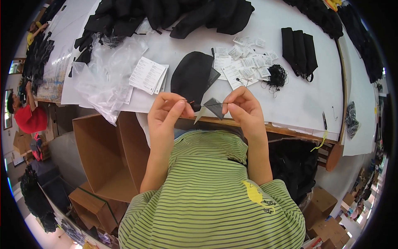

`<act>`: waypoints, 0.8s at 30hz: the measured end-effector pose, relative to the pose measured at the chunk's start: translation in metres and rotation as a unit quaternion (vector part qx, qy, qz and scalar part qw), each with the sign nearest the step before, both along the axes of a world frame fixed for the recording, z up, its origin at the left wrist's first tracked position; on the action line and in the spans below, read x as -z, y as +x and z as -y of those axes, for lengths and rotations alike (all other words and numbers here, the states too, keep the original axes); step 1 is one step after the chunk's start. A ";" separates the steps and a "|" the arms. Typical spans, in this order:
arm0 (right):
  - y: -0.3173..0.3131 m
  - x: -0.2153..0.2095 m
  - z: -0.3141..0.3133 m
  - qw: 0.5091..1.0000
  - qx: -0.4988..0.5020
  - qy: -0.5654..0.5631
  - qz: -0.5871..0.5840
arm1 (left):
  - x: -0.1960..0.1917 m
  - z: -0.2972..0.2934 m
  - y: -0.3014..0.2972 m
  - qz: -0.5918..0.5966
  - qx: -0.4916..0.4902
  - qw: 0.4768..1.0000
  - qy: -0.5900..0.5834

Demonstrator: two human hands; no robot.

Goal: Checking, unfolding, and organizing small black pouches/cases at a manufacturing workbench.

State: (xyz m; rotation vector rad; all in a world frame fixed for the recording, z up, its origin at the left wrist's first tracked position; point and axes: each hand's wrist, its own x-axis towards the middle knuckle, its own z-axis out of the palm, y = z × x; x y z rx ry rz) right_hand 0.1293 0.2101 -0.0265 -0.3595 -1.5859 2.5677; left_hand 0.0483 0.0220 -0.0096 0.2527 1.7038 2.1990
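Over the table's front edge, my left hand [171, 112] pinches one end of a thin black string, its fingers closed. My right hand [244, 108] is closed too, pinching another stretch of that string. A small dark grey hang tag [214, 108] dangles beside my right fingertips, with a pale slip [199, 115] hanging at its left. Just beyond my hands lies a black cloth piece shaped like a pouch or cap [190, 74], with another dark tag [213, 77] against its right side. Whether the string is fastened to the cloth I cannot tell.
White printed cards [148, 75] and crumpled clear plastic [108, 72] lie left; small white labels [248, 62] and a black string bundle [277, 77] lie right. Black cloth piles [174, 16] sit farther back. Thread snips [324, 121] rest near the right edge. An open carton [99, 153] stands below.
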 end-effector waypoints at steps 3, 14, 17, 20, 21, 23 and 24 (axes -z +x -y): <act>-0.002 0.000 0.005 0.998 0.030 -0.044 -0.036 | -0.002 -0.007 0.004 0.048 0.042 0.998 0.019; -0.005 -0.003 0.021 0.999 0.043 -0.024 0.018 | -0.002 -0.016 0.015 -0.058 0.066 0.986 -0.142; -0.005 -0.003 0.020 0.999 0.031 -0.032 0.030 | 0.001 -0.018 0.014 -0.092 0.062 0.978 -0.178; -0.005 -0.003 0.021 0.999 0.032 -0.026 0.035 | 0.001 -0.019 0.014 -0.111 0.062 0.973 -0.193; -0.005 -0.003 0.021 0.998 0.035 -0.023 0.035 | 0.001 -0.019 0.014 -0.115 0.062 0.972 -0.196; -0.006 -0.004 0.020 0.998 0.036 -0.033 0.039 | 0.002 -0.018 0.014 -0.116 0.062 0.971 -0.198; -0.006 -0.004 0.020 0.998 0.036 -0.043 0.042 | 0.002 -0.017 0.014 -0.117 0.061 0.971 -0.199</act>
